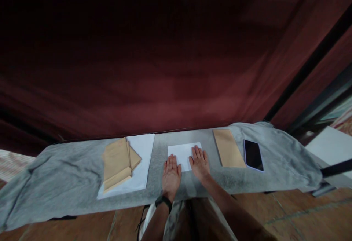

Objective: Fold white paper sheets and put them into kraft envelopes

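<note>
A white sheet of paper [183,155], apparently folded, lies flat on the grey cloth between my hands. My left hand [171,175] rests palm down at its left edge, fingers stretched out and pointing away from me. On the right side of the sheet, my right hand [200,163] lies flat with its fingers slightly spread. Neither hand grips anything. Just right of my right hand is a brown envelope [228,148]. To the left, several brown envelopes [117,160] sit on a stack of larger white paper [144,160].
A smartphone [253,154] with a dark screen lies right of the single envelope. Grey cloth [74,182] covers the narrow table, wrinkled at both ends. A dark red panel [176,87] rises along the back edge. At the far right stands a white surface [330,149].
</note>
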Demonstrator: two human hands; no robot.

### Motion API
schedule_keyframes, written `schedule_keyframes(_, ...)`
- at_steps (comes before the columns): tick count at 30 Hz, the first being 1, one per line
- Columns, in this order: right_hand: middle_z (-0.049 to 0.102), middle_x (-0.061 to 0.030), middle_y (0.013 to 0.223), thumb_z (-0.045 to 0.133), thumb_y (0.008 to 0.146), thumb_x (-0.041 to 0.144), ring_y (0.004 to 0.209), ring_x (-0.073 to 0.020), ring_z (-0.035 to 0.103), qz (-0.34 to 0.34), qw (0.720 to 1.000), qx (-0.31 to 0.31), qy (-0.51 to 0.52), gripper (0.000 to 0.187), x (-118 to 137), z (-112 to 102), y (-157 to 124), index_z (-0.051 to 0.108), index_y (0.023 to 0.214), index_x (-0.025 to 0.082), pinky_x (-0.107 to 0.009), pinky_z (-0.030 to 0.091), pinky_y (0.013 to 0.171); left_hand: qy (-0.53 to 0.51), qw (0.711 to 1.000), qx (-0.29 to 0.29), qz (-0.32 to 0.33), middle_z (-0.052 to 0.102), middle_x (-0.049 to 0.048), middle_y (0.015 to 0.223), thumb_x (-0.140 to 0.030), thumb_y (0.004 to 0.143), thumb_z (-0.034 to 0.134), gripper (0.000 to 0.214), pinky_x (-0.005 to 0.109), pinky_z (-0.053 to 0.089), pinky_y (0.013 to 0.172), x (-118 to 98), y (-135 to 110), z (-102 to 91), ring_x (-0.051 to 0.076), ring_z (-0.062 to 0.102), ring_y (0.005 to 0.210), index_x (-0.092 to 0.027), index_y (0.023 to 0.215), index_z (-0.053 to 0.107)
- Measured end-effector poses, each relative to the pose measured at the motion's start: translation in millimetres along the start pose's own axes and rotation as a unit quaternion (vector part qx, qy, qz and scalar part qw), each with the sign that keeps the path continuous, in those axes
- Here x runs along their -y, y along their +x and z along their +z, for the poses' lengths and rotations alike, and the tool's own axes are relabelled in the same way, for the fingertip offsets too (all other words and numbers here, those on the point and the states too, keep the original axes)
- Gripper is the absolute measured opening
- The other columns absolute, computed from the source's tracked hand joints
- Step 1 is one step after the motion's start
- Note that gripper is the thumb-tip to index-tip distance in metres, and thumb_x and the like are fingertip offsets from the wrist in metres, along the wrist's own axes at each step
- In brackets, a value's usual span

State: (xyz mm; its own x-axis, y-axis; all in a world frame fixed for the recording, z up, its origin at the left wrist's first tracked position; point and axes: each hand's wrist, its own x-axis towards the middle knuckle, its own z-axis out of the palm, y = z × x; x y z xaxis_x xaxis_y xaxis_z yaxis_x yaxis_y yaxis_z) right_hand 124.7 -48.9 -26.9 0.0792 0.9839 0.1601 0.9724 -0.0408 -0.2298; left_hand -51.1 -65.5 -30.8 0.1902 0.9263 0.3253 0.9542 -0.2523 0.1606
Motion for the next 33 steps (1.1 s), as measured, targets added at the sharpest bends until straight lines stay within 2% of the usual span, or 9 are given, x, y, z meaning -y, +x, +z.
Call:
schedule_keyframes(7, 0.04, -0.0142, 0.162, 0.031, 0.106, 0.03, 0.149, -0.0298, 0.04, -0.018, 0.996, -0.086, -0.007, 0.056, -31.2, 6.5, -25.9, 0.04, 0.157, 0.009, -0.051, 0.022, 0.126, 0.005, 1.0, -0.015, -0.009, 0.048, 0.0168, 0.157, -0.031, 0.104, 0.033, 0.056, 0.051, 0.035, 0.124, 0.4, -3.9, -0.1, 0.027, 0.037, 0.152, -0.009, 0.155, 0.041)
schedule_keyframes(10, 0.042, -0.0156, 0.161, 0.031, 0.106, 0.028, 0.149, -0.0298, 0.041, -0.017, 0.995, -0.096, 0.012, 0.056, -38.1, 2.9, -31.2, 0.037, 0.159, 0.01, -0.054, 0.023, 0.125, -0.007, 1.0, -0.014, -0.009, 0.049, 0.0164, 0.157, -0.027, 0.104, 0.032, 0.054, 0.051, 0.036, 0.123, 2.3, -3.8, -4.6, 0.026, 0.038, 0.151, -0.01, 0.155, 0.042)
schedule_keyframes(13, 0.038, -0.0162, 0.163, 0.03, 0.106, 0.028, 0.151, -0.03, 0.038, -0.01, 0.996, -0.079, 0.032, 0.057, -28.2, -5.5, -32.1, 0.036, 0.159, 0.009, -0.054, 0.024, 0.125, -0.025, 0.999, -0.023, -0.011, 0.046, 0.0161, 0.159, -0.022, 0.103, 0.032, 0.055, 0.054, 0.035, 0.124, -6.2, -3.1, -10.4, 0.027, 0.037, 0.152, -0.012, 0.157, 0.038)
schedule_keyframes(15, 0.034, -0.0131, 0.165, 0.028, 0.106, 0.028, 0.153, -0.027, 0.035, -0.046, 0.996, -0.061, 0.051, 0.057, -14.0, -10.1, -33.3, 0.035, 0.16, 0.011, -0.051, 0.024, 0.126, -0.04, 0.999, -0.018, 0.004, 0.043, 0.0136, 0.162, -0.019, 0.102, 0.032, 0.057, 0.054, 0.034, 0.124, -19.1, -3.1, -12.7, 0.026, 0.034, 0.153, -0.015, 0.16, 0.034)
schedule_keyframes(17, 0.035, -0.0094, 0.166, 0.027, 0.107, 0.027, 0.153, -0.0228, 0.034, -0.099, 0.992, -0.035, 0.071, 0.056, -0.4, -11.7, -36.6, 0.036, 0.16, 0.015, -0.047, 0.025, 0.127, -0.054, 0.998, 0.01, 0.028, 0.041, 0.0116, 0.163, -0.016, 0.101, 0.032, 0.059, 0.051, 0.033, 0.126, -33.6, -4.4, -12.9, 0.024, 0.032, 0.154, -0.016, 0.16, 0.033)
schedule_keyframes(20, 0.039, -0.0094, 0.164, 0.027, 0.108, 0.028, 0.152, -0.0209, 0.036, -0.123, 0.99, -0.011, 0.069, 0.053, 4.5, -9.1, -44.5, 0.041, 0.157, 0.015, -0.045, 0.026, 0.127, -0.044, 0.997, 0.056, 0.028, 0.042, 0.0139, 0.162, -0.016, 0.1, 0.031, 0.057, 0.049, 0.034, 0.125, -46.3, -9.9, -11.5, 0.025, 0.035, 0.153, -0.012, 0.156, 0.04)
schedule_keyframes(23, 0.04, -0.0107, 0.163, 0.034, 0.109, 0.033, 0.152, -0.0226, 0.037, -0.125, 0.991, -0.029, 0.048, 0.052, -13.2, -5.9, -51.9, 0.045, 0.155, 0.014, -0.045, 0.025, 0.127, -0.024, 0.998, 0.055, 0.014, 0.042, 0.0165, 0.161, -0.026, 0.103, 0.034, 0.055, 0.049, 0.035, 0.124, -43.9, -19.5, -11.4, 0.027, 0.035, 0.153, -0.01, 0.155, 0.043)
schedule_keyframes(28, 0.043, -0.015, 0.161, 0.037, 0.109, 0.035, 0.15, -0.0257, 0.04, -0.098, 0.992, -0.077, 0.028, 0.055, -53.7, -9.1, -63.4, 0.042, 0.156, 0.007, -0.046, 0.026, 0.126, -0.005, 1.0, -0.004, -0.023, 0.042, 0.0226, 0.16, -0.04, 0.105, 0.036, 0.061, 0.05, 0.036, 0.123, -33.1, -38.2, -12.9, 0.031, 0.037, 0.152, -0.005, 0.155, 0.04)
schedule_keyframes(33, 0.04, -0.018, 0.162, 0.039, 0.108, 0.035, 0.151, -0.0285, 0.038, -0.103, 0.992, -0.064, 0.026, 0.059, -70.4, -16.5, -74.0, 0.035, 0.159, 0.006, -0.05, 0.026, 0.126, -0.012, 0.999, -0.012, -0.048, 0.041, 0.0253, 0.16, -0.039, 0.106, 0.034, 0.063, 0.058, 0.033, 0.123, -33.9, -46.6, -19.8, 0.034, 0.037, 0.151, -0.004, 0.157, 0.035)
